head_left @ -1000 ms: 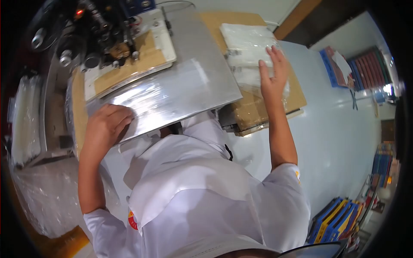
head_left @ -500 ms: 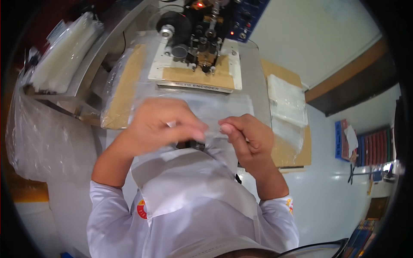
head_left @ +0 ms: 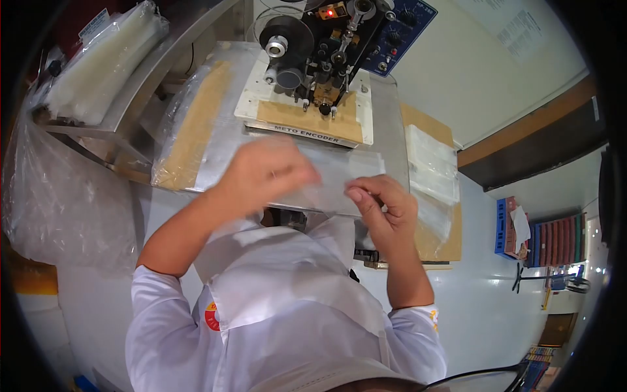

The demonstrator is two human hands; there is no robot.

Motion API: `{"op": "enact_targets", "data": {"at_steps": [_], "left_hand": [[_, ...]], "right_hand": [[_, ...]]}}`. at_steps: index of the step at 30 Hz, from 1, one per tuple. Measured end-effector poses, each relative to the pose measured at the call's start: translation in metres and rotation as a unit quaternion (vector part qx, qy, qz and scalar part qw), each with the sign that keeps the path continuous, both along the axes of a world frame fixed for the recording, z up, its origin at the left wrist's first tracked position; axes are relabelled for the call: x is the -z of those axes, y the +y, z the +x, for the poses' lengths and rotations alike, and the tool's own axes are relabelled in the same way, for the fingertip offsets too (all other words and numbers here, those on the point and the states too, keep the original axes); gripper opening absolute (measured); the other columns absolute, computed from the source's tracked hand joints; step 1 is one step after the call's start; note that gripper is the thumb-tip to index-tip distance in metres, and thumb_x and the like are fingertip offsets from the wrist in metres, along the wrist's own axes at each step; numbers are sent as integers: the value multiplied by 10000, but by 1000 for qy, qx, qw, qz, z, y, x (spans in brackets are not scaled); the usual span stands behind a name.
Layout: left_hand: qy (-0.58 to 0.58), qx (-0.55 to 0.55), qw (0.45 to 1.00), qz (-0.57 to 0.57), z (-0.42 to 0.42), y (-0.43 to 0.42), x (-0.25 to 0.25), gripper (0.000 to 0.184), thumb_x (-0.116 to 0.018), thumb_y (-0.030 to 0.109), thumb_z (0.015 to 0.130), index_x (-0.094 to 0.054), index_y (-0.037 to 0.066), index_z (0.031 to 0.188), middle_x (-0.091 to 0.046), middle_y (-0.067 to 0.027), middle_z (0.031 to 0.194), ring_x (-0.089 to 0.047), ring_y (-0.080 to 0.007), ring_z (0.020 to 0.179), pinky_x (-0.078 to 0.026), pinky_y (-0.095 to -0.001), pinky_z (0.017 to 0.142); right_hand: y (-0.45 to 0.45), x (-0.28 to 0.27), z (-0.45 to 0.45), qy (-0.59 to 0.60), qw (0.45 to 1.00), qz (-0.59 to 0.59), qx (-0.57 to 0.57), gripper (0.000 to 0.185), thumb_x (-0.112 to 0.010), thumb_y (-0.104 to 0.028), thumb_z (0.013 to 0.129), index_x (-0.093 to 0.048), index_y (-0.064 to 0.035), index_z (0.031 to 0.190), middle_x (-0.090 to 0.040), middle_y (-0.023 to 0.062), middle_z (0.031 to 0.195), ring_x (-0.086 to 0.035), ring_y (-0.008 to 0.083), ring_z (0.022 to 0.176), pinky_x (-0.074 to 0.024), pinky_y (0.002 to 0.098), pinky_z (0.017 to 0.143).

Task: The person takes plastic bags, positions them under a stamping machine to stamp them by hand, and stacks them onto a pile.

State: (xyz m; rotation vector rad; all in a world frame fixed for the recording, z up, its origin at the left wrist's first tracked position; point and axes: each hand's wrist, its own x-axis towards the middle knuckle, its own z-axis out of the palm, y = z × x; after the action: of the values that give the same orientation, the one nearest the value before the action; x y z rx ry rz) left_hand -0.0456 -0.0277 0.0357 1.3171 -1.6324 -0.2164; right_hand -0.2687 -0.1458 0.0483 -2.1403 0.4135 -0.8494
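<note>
My left hand (head_left: 264, 173) is over the front of the metal table (head_left: 215, 153), blurred by motion, so what its fingers hold cannot be made out. To its right my right hand (head_left: 386, 209) is closed in a pinch on the edge of a clear plastic bag (head_left: 336, 179). The thin bag spreads between the two hands, above the table's front edge. Just behind them stands the black and white encoder machine (head_left: 313, 134), with brown board on its base and a small red light lit.
A stack of clear bags (head_left: 431, 163) lies on brown cardboard (head_left: 421, 117) at the right. On the left are a plastic-wrapped board (head_left: 192, 130) and a metal shelf (head_left: 140, 98) bearing long plastic bundles (head_left: 108, 65). Blue and red crates (head_left: 513, 225) stand far right.
From the stack at the right, my right hand has come back to the middle and pinches a bag. My left hand has left the table's left side and moved beside it. The view has turned.
</note>
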Motion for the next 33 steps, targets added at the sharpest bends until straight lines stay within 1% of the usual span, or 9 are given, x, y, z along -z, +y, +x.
{"op": "enact_targets", "data": {"at_steps": [4, 6, 7, 9, 10, 13, 16, 19, 33], "left_hand": [[67, -14, 997, -30, 17, -19, 9, 99, -763, 74, 859, -766, 54, 955, -715, -40, 854, -623, -187, 807, -477, -318, 728], [20, -18, 998, -65, 26, -28, 8, 124, -737, 75, 854, -765, 77, 975, -697, -33, 873, -620, -220, 819, -478, -339, 750], [-4, -22, 996, -82, 31, -32, 8, 140, -723, 75, 851, -764, 88, 985, -688, -29, 882, -618, -236, 826, -479, -350, 761], [-159, -135, 972, -108, 42, -45, 14, 156, -722, 72, 847, -754, 107, 995, -674, -17, 904, -613, -228, 841, -461, -351, 775], [-236, -189, 946, -119, 45, -48, 19, 165, -721, 70, 845, -749, 116, 1000, -667, -11, 916, -611, -224, 849, -452, -352, 783], [-268, -219, 934, -86, 44, -40, 28, 165, -741, 124, 835, -734, 140, 999, -652, -6, 948, -605, -218, 876, -426, -368, 770], [-256, -141, 954, -69, 20, -30, 32, 247, -773, 173, 816, -748, 131, 1058, -651, -18, 959, -584, -227, 873, -401, -375, 773], [-254, -163, 952, -44, 14, -39, 36, 285, -786, 246, 806, -744, 130, 1063, -623, -19, 941, -575, -216, 889, -380, -373, 778], [-266, -200, 943, -12, 27, -56, 37, 339, -789, 293, 823, -736, 144, 1123, -582, -18, 915, -569, -205, 880, -364, -385, 805]], "right_hand": [[-16, -18, 13, -4, 956, -293, 21, 301, -710, 32, 775, -757, -91, 1046, -727, 54, 938, -671, 244, 793, -534, 328, 675], [-28, -21, 20, -37, 907, -416, 51, 366, -699, 37, 724, -761, -104, 1056, -732, 40, 970, -692, 239, 851, -548, 335, 707], [-34, -16, 24, -42, 898, -433, 64, 369, -694, 33, 722, -761, -106, 1057, -734, 40, 982, -700, 241, 884, -554, 341, 725], [-51, 8, 30, -53, 878, -467, 88, 377, -685, 24, 716, -761, -111, 1060, -739, 41, 1007, -717, 246, 951, -564, 353, 762], [-59, 21, 31, -35, 880, -464, 94, 362, -682, 16, 724, -761, -110, 1054, -740, 44, 1013, -719, 253, 978, -565, 360, 768], [-76, 43, 34, 5, 881, -460, 111, 331, -673, 0, 742, -758, -105, 1044, -744, 54, 1034, -721, 271, 1042, -568, 373, 782], [-77, 48, 36, 30, 882, -457, 113, 325, -659, -7, 757, -750, -104, 1053, -747, 66, 1067, -718, 276, 1063, -568, 373, 790], [-82, 47, 42, 57, 880, -459, 112, 315, -649, -26, 776, -742, -113, 1064, -747, 72, 1112, -714, 270, 1078, -566, 377, 806], [-110, 53, 58, 85, 878, -461, 94, 302, -632, -51, 794, -740, -121, 1067, -743, 78, 1158, -702, 266, 1110, -543, 434, 947]]}}
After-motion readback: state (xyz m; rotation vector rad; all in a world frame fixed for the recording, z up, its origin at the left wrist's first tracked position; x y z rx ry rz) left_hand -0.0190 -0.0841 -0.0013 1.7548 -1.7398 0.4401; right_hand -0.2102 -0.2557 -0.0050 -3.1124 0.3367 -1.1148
